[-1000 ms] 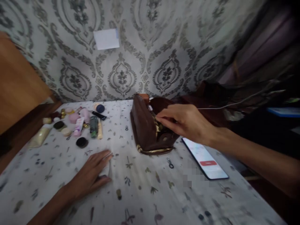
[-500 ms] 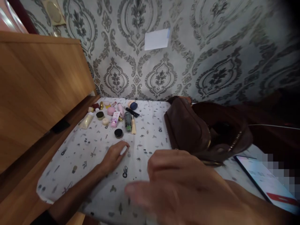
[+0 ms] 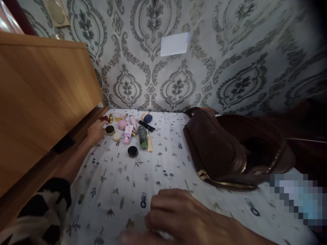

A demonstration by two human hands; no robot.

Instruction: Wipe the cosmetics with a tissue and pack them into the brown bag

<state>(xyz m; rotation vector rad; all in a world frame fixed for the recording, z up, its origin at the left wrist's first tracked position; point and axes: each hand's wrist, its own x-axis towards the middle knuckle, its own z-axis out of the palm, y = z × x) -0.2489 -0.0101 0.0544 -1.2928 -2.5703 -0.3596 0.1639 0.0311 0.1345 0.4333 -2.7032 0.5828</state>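
Note:
At the far left edge of the white printed cloth, my left hand (image 3: 96, 132) reaches in among small cosmetics. Its fingers are bent together around a small whitish spot that I cannot make out. Right by it are a jar with a dark lid (image 3: 110, 130), a small cream-coloured jar (image 3: 117, 137) and a gold tube (image 3: 111, 118). My right hand (image 3: 173, 216) is in the near middle above the cloth, its fingers curled and its blurred thumb apart from them. Nothing shows in it. A brown handbag (image 3: 213, 146) lies to its right, unzipped.
A pink-and-white tube (image 3: 128, 134), a green-capped dark bottle (image 3: 142, 137), a black tube (image 3: 146, 125) and a round black-lidded jar (image 3: 132, 151) lie on the cloth (image 3: 168, 156). A wooden cabinet (image 3: 46, 88) borders the left; patterned wall stands behind.
My left hand has moved from beside the black-lidded jar to the far-left cosmetics, covering where a cream tube lay. My right hand sits lower in view. The view has shifted slightly.

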